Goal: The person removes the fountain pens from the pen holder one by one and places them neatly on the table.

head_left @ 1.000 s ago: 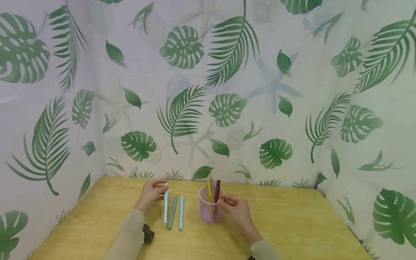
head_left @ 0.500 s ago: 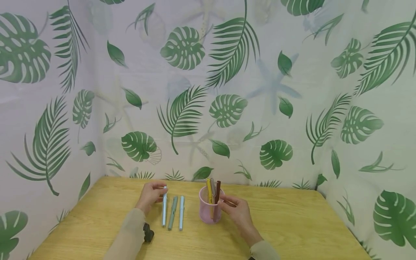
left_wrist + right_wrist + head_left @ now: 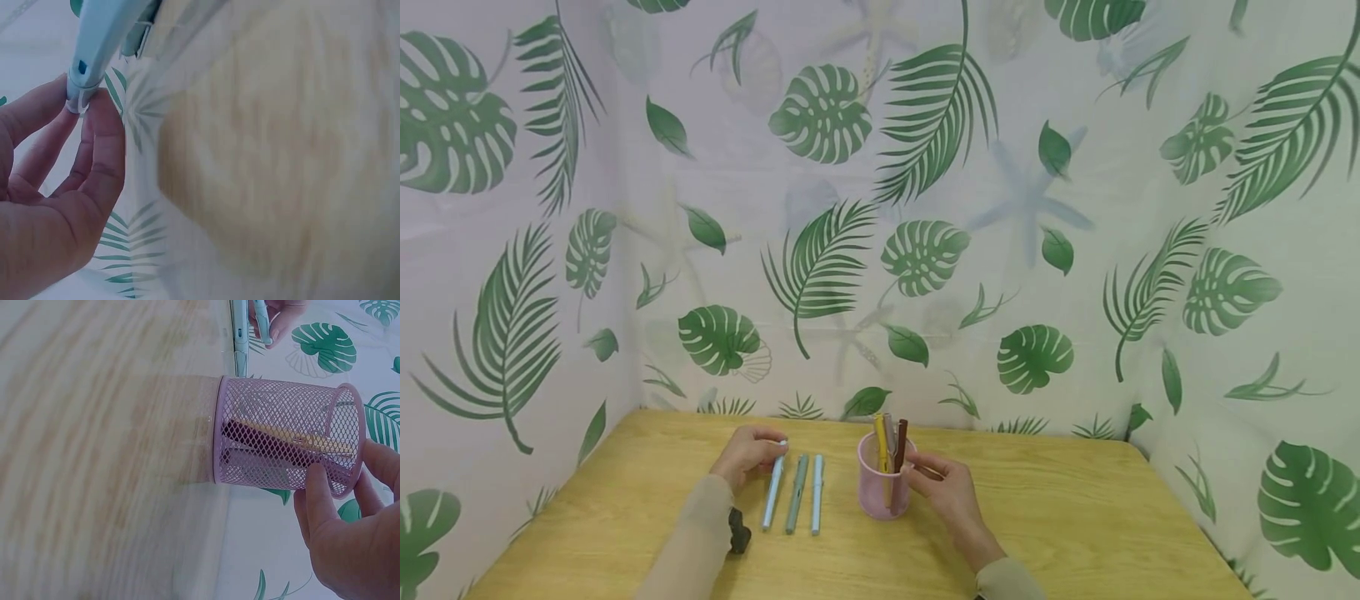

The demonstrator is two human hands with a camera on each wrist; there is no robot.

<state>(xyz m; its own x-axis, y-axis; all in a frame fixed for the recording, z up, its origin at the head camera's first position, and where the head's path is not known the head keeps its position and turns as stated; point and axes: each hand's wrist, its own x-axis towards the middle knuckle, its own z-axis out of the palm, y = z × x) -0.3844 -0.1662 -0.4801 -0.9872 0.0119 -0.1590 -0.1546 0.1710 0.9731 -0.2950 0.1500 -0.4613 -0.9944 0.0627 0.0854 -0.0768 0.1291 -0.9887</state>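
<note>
My left hand (image 3: 748,452) pinches the top end of a light blue pen (image 3: 772,496) between thumb and fingertips. That pen leans, its lower end toward me and to the left; whether it touches the table cannot be told. In the left wrist view the fingertips close on its tip (image 3: 81,100). To its right lie a grey-green pen (image 3: 797,496) and another light blue pen (image 3: 817,496). My right hand (image 3: 951,498) grips the rim of an upright pink mesh pen holder (image 3: 874,496), thumb against the outside. Inside stand a yellow pen (image 3: 881,432), a grey pen (image 3: 891,432) and a dark brown pen (image 3: 901,437).
The wooden table (image 3: 1067,517) runs back to a leaf-printed curtain (image 3: 962,367), which also closes off both sides. A black device (image 3: 740,531) is strapped at the left wrist.
The left hand has lowered the light blue pen toward me, and the pen's lower end has swung left. The right hand keeps its grip on the pen holder.
</note>
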